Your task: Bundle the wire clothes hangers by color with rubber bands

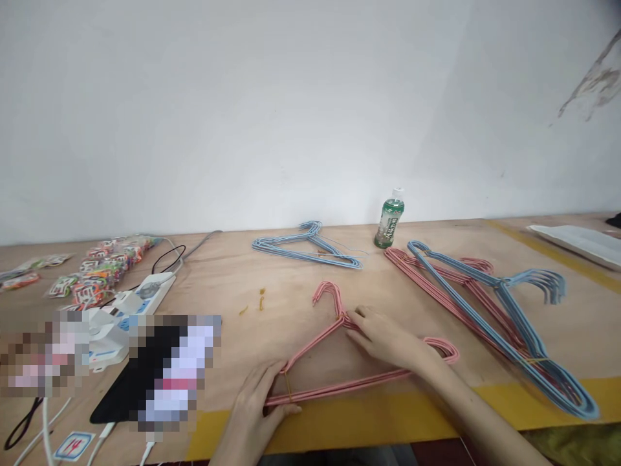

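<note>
A bundle of pink hangers (339, 390) lies on the table in front of me, its hooks pointing away. My left hand (255, 404) is wrapped round its left corner, beside a yellowish tie. On the neck below the hooks rests my right hand (381, 333), fingers bent together against the pink wires. To the right, a blue hanger bundle (524, 323) lies over another pink bundle (436, 289), with a tie round the blue one. A smaller group of blue hangers (310, 252) lies near the wall.
A green-labelled bottle (389, 220) stands by the wall. Small yellowish ties (261, 303) lie left of the hooks. At left are a power strip (155, 291), cables, a black device (140, 375) and colourful packets (97, 278). A white tray (577, 243) is at far right.
</note>
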`<act>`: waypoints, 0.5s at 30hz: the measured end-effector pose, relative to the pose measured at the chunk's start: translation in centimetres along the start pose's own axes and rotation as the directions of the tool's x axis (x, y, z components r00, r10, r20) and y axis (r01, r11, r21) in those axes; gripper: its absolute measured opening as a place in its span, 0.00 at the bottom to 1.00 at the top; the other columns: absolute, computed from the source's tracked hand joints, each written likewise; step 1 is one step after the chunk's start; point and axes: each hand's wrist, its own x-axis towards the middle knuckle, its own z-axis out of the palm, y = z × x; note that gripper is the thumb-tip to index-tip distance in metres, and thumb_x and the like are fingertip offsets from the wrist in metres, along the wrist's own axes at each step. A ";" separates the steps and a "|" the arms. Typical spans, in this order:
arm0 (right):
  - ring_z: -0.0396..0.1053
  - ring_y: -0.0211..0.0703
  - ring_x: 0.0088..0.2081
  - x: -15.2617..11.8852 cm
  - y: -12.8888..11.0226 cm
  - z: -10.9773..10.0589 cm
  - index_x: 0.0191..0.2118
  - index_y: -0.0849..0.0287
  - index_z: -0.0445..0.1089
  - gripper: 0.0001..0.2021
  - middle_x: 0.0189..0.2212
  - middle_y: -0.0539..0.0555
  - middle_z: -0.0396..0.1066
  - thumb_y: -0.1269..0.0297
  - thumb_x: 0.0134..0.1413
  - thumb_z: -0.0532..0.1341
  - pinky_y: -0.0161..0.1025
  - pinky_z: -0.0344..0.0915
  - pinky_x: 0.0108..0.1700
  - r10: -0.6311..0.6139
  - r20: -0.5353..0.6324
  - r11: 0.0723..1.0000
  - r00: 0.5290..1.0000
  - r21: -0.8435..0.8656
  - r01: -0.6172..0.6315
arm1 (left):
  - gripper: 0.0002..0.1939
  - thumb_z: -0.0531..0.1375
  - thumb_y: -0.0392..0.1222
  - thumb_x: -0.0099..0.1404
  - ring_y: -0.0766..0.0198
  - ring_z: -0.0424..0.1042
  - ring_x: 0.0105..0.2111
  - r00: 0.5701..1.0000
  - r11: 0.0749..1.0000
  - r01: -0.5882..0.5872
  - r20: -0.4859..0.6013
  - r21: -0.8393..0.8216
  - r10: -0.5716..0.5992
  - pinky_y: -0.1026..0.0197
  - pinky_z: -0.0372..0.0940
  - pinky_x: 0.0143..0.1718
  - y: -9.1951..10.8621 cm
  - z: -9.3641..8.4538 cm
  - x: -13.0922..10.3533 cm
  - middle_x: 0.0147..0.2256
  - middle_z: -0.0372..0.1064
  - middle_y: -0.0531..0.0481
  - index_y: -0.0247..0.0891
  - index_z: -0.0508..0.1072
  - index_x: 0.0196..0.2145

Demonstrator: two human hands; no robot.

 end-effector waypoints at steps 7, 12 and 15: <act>0.69 0.51 0.42 -5.5 3.3 -0.3 0.46 0.58 0.68 0.15 0.41 0.59 0.69 0.60 0.64 0.47 0.44 0.60 0.43 0.209 -0.070 0.977 0.976 -0.025 -0.211 | 0.33 0.68 0.44 0.48 0.49 0.66 0.55 1.000 0.995 0.014 -0.005 0.098 -0.013 0.45 0.65 0.54 -2.0 -1.6 0.0 0.54 0.68 0.48 0.49 0.68 0.54; 0.69 0.49 0.36 -7.5 5.7 0.6 0.36 0.57 0.67 0.15 0.34 0.56 0.71 0.56 0.64 0.48 0.41 0.59 0.38 0.268 -0.150 0.964 0.952 0.046 -0.264 | 0.20 0.67 0.47 0.53 0.51 0.70 0.51 0.996 0.991 -0.090 -0.009 0.104 0.091 0.47 0.67 0.52 -2.4 -2.4 0.2 0.49 0.72 0.50 0.50 0.74 0.45; 0.70 0.49 0.34 -7.2 5.7 1.0 0.36 0.56 0.65 0.14 0.32 0.55 0.72 0.57 0.65 0.46 0.39 0.57 0.34 0.211 -0.145 0.977 0.967 0.019 -0.211 | 0.19 0.65 0.48 0.55 0.52 0.71 0.50 0.993 0.990 -0.114 -0.021 0.081 0.116 0.49 0.68 0.51 -2.4 -2.1 0.1 0.47 0.73 0.49 0.49 0.73 0.46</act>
